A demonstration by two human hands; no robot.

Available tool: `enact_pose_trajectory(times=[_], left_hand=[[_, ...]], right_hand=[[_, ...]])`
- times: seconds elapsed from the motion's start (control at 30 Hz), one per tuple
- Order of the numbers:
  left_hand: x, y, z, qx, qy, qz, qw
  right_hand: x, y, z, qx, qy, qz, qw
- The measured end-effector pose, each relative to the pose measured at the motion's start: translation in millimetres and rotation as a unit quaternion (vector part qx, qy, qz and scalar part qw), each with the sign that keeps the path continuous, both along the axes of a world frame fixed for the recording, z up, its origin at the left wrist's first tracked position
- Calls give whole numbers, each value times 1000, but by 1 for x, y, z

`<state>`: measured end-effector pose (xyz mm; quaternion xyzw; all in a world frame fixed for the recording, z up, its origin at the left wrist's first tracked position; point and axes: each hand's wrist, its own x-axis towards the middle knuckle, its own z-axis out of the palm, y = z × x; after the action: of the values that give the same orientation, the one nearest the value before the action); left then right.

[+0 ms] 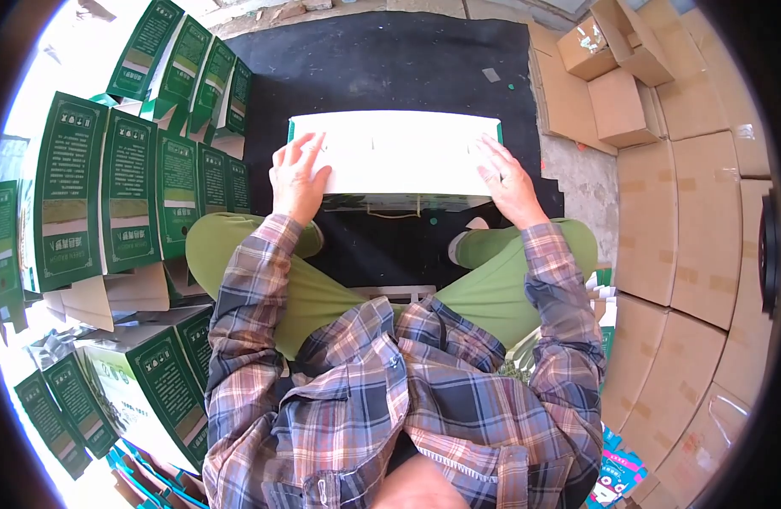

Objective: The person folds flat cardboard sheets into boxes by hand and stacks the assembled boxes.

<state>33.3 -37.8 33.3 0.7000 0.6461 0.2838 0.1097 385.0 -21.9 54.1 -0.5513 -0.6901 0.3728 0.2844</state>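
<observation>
A white box (399, 154) with green edges lies across the middle, above the black mat, its plain white face towards me. A thin cord handle shows at its lower edge. My left hand (299, 176) rests on the box's left end, its fingers apart on the white face. On the right end lies my right hand (507, 180), fingers spread over the face and thumb near the lower edge. The undersides of both hands are hidden.
Green printed boxes (136, 187) stand in rows at the left, with more (166, 390) below them. Brown cartons (704, 220) are stacked along the right. Small open cartons (624, 106) sit at the upper right. A black mat (382, 68) covers the floor ahead.
</observation>
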Motion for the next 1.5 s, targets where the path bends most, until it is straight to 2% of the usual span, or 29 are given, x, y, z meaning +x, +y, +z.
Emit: enact_pose_trajectory(times=[0.07, 0.13, 0.2, 0.27, 0.33, 0.5, 0.63, 0.67, 0.7, 0.73, 0.8, 0.83, 0.87, 0.9, 0.93, 0.97, 1.0, 1.07, 1.13, 1.2, 1.27, 1.3, 1.33, 1.4, 1.43, 1.47, 1.5], left_hand=[[-1, 1, -8, 41, 157, -79, 984], [-3, 2, -14, 33, 142, -105, 984], [4, -4, 4, -9, 143, -150, 978], [8, -6, 6, -4, 150, -148, 978], [9, -7, 6, -40, 209, -156, 965], [7, -6, 6, -58, 212, -176, 959], [9, -8, 11, -54, 209, -155, 964], [8, -8, 11, -54, 209, -154, 964], [6, -8, 10, -17, 139, -120, 983], [4, -7, 9, 21, 68, -86, 994], [-7, 3, 2, 87, 22, 9, 996], [-18, 9, -6, 56, -66, 61, 994], [-31, 17, -18, 24, -154, 112, 981], [-45, 26, -35, -25, -220, 147, 964], [-53, 31, -46, -76, -285, 180, 939], [-42, 28, -26, -181, -394, 221, 874], [-50, 33, -44, -250, -428, 254, 831], [-56, 33, -73, -334, -581, 150, 727], [-54, 34, -76, -382, -576, 174, 702], [-48, 34, -59, -384, -584, 162, 697], [-39, 31, -37, -321, -637, 123, 690], [-45, 34, -44, -282, -689, 104, 659], [-49, 36, -45, -233, -734, 62, 635], [-47, 36, -17, -119, -715, 30, 688], [-58, 37, -25, -109, -712, 18, 694], [-61, 36, -22, -142, -724, 30, 674], [-59, 37, -22, -140, -720, 36, 679]], right_hand=[[-9, -8, 12, 71, -185, 64, 978], [-14, -13, 13, 64, -216, 70, 972], [-18, -15, 14, 58, -262, 54, 962], [-17, -16, 10, 75, -259, 53, 962], [-17, -17, 8, 91, -256, 53, 961], [-14, -18, 5, 123, -256, 73, 956], [-15, -17, 8, 105, -275, 69, 953], [-14, -15, 9, 106, -225, 56, 967], [-13, -13, 8, 106, -173, 44, 978], [-8, -10, 5, 106, -173, 45, 978], [8, 1, -14, 147, -72, -44, 986], [16, 12, -32, 83, 96, -80, 989], [22, 15, -23, -24, 66, -155, 985], [26, 19, -22, -121, 107, -200, 966], [30, 23, -22, -217, 147, -242, 934], [35, 27, -30, -276, 134, -234, 923], [35, 29, -40, -331, 122, -225, 908], [41, 27, -73, -391, 53, -185, 900], [50, 27, -100, -373, 108, -175, 905], [45, 23, -75, -370, 121, -198, 899], [42, 24, -56, -316, 151, -186, 918], [42, 26, -53, -275, 248, -192, 909], [43, 26, -49, -275, 248, -192, 909], [36, 23, -21, -202, 381, -228, 873], [48, 31, -24, -200, 432, -217, 852], [40, 27, -2, -171, 410, -219, 869], [49, 31, -14, -167, 390, -230, 876]])
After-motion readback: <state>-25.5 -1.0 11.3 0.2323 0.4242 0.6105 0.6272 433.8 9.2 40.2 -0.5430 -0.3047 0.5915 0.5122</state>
